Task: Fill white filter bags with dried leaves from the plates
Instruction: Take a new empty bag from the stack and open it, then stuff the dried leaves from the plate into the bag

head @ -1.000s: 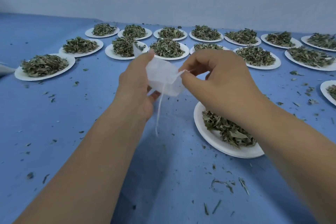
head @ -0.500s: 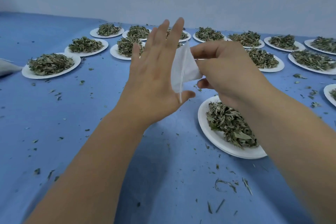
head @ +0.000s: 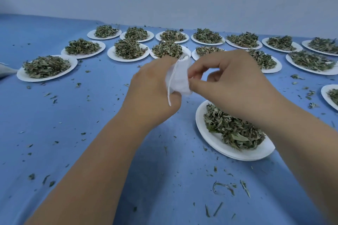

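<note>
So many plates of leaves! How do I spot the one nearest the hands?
Start at the blue table. Most plates sit in rows far back by the wall. One white plate lies apart, just below the right hand, nearer than every other.

**Blue worktop crowded with plates of leaves**

The blue-covered worktop (head: 87, 118) fills most of the frame. White plates (head: 112, 54), each heaped with dried leaves (head: 128, 48), stand in two rough rows across the upper half. A lone plate (head: 202, 128) sits at lower right of centre, and an edge plate (head: 326, 94) is cut off at the right. Leaf crumbs (head: 224, 187) lie scattered over the blue surface, thickest near the bottom.
</note>
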